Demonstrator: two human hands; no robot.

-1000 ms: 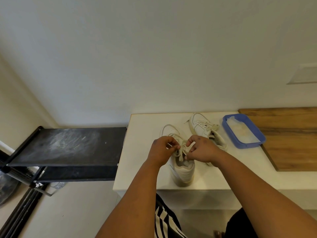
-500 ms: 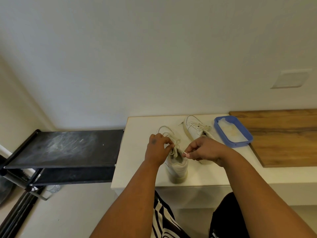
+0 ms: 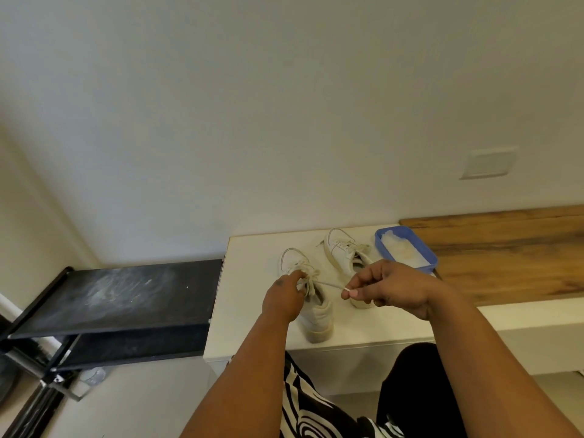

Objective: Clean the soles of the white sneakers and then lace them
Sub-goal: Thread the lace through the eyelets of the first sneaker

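Near sneaker (image 3: 311,306) stands at the bench's (image 3: 252,311) front edge; second sneaker (image 3: 343,254) at one o'clock from it. Lace (image 3: 328,283) tip is pinched in right hand (image 3: 387,294); left hand (image 3: 282,297) grips the lacing. Risk: overpulling could tip the shoe off the edge.

A home, likely an entryway: plain painted wall with a switch plate (image 3: 489,162), a low white counter (image 3: 252,311) with a wood top (image 3: 505,257) at its right end, a black shoe rack (image 3: 126,298) beside its left edge.
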